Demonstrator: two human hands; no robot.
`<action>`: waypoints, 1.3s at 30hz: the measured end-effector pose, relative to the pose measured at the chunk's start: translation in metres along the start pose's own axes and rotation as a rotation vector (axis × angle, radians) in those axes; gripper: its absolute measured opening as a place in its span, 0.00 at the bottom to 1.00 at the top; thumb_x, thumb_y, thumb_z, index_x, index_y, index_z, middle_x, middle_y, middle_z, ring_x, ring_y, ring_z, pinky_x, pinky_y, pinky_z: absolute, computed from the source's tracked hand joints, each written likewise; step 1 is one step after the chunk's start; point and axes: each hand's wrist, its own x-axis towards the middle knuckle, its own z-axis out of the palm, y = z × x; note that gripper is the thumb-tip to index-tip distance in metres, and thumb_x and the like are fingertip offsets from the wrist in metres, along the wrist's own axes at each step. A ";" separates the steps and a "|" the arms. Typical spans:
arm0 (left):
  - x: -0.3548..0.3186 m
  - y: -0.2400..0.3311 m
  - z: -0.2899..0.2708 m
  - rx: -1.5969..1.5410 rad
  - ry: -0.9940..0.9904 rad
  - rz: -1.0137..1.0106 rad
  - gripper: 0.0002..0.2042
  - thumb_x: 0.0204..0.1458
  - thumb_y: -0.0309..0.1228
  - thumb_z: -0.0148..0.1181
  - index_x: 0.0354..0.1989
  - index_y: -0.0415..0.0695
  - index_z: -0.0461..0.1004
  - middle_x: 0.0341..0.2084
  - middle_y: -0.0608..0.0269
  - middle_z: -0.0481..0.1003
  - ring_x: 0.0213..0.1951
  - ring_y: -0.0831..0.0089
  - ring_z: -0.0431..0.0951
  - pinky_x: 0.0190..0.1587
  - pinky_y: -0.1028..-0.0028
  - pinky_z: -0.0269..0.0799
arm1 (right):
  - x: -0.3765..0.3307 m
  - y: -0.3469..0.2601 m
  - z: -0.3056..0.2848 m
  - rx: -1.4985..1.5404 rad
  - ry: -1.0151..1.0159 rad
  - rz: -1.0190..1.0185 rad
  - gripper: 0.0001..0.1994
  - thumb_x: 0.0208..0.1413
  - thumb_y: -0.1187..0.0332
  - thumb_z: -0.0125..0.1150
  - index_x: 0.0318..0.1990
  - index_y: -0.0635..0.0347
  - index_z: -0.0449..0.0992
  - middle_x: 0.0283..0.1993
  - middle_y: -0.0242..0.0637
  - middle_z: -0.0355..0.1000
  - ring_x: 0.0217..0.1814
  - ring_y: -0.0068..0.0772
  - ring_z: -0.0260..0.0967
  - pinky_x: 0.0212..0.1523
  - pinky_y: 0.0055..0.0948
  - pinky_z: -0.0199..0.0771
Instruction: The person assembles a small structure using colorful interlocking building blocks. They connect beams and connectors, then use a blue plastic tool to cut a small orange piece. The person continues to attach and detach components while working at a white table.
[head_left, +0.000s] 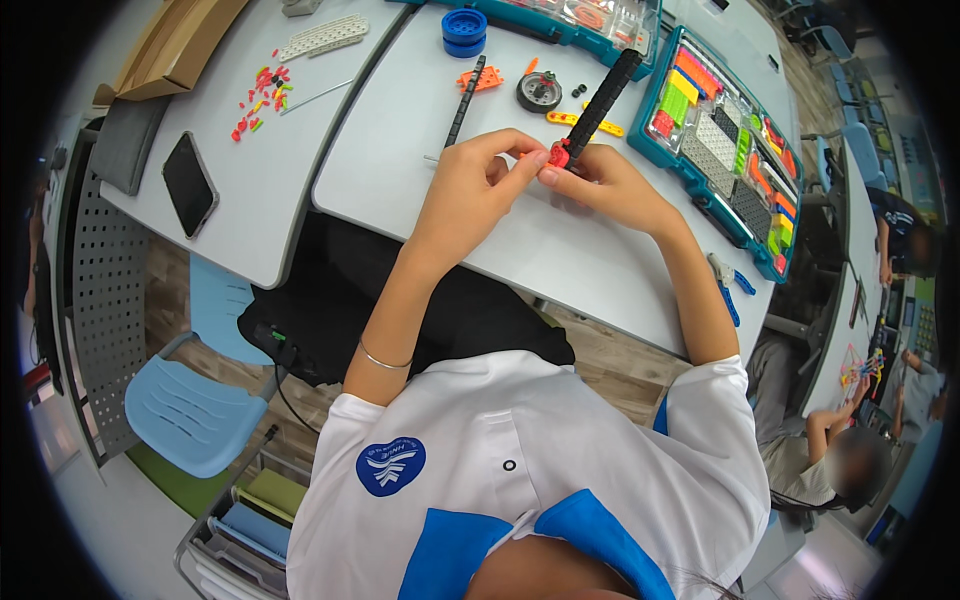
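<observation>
Blue-collared polo shirt (600, 430) sits closest. Over the white table (390, 150), my left hand (488, 175) pinches a red connector (560, 153), finger and thumb closed; my right hand (618, 190) curls shut around the foot of a black beam (605, 100). Those two look joined; tyred wheel (541, 93), yellow beam (600, 124) and thin black strip (466, 102) lie loose, unattached.

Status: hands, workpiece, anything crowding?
Left hand, right hand: fingers on small red plastic connector. Black ridged bar angled up. Nearby: yellow perforated plastic strip.
</observation>
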 end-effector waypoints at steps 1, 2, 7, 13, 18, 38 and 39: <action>-0.001 0.004 0.000 -0.039 -0.003 -0.073 0.09 0.61 0.32 0.58 0.40 0.38 0.79 0.23 0.68 0.77 0.19 0.87 0.65 0.22 0.84 0.60 | 0.000 -0.001 0.002 0.006 0.027 -0.028 0.25 0.57 0.44 0.64 0.35 0.63 0.78 0.22 0.25 0.63 0.24 0.16 0.57 0.23 0.22 0.53; 0.000 0.002 0.000 -0.052 -0.006 -0.050 0.09 0.61 0.31 0.58 0.40 0.38 0.80 0.23 0.68 0.77 0.19 0.87 0.65 0.21 0.84 0.60 | -0.001 -0.001 0.004 0.012 0.054 -0.056 0.26 0.56 0.43 0.64 0.34 0.64 0.79 0.21 0.25 0.63 0.23 0.16 0.56 0.23 0.23 0.51; 0.002 0.000 0.002 -0.120 -0.009 -0.014 0.09 0.61 0.30 0.57 0.38 0.36 0.79 0.22 0.68 0.75 0.17 0.87 0.66 0.21 0.84 0.61 | 0.009 0.021 -0.008 0.058 -0.039 -0.016 0.25 0.55 0.43 0.65 0.27 0.59 0.77 0.20 0.24 0.63 0.23 0.14 0.56 0.22 0.21 0.49; 0.004 0.003 0.004 -0.164 0.044 -0.006 0.10 0.62 0.31 0.57 0.36 0.35 0.79 0.22 0.66 0.74 0.17 0.86 0.67 0.20 0.83 0.62 | 0.011 0.024 -0.010 0.189 -0.065 -0.027 0.24 0.56 0.44 0.64 0.22 0.56 0.72 0.20 0.22 0.62 0.22 0.13 0.55 0.23 0.20 0.47; 0.012 0.003 -0.036 -0.109 0.320 0.103 0.08 0.59 0.29 0.60 0.37 0.36 0.80 0.23 0.65 0.76 0.19 0.85 0.70 0.21 0.82 0.65 | 0.011 0.047 -0.018 0.328 0.155 -0.034 0.22 0.59 0.48 0.61 0.23 0.54 0.68 0.21 0.19 0.56 0.23 0.13 0.48 0.24 0.20 0.45; 0.033 -0.019 0.004 0.591 0.253 0.393 0.08 0.52 0.29 0.65 0.38 0.42 0.81 0.34 0.65 0.81 0.40 0.72 0.77 0.46 0.69 0.70 | 0.006 0.042 -0.019 0.304 0.071 -0.055 0.14 0.60 0.56 0.59 0.33 0.59 0.72 0.27 0.23 0.62 0.28 0.15 0.57 0.28 0.18 0.55; 0.032 -0.012 0.006 0.402 0.199 0.312 0.08 0.54 0.30 0.64 0.40 0.42 0.81 0.36 0.65 0.81 0.40 0.73 0.78 0.45 0.72 0.70 | 0.004 0.040 -0.018 0.300 0.061 -0.068 0.13 0.60 0.57 0.59 0.35 0.59 0.72 0.28 0.23 0.63 0.28 0.15 0.58 0.28 0.18 0.55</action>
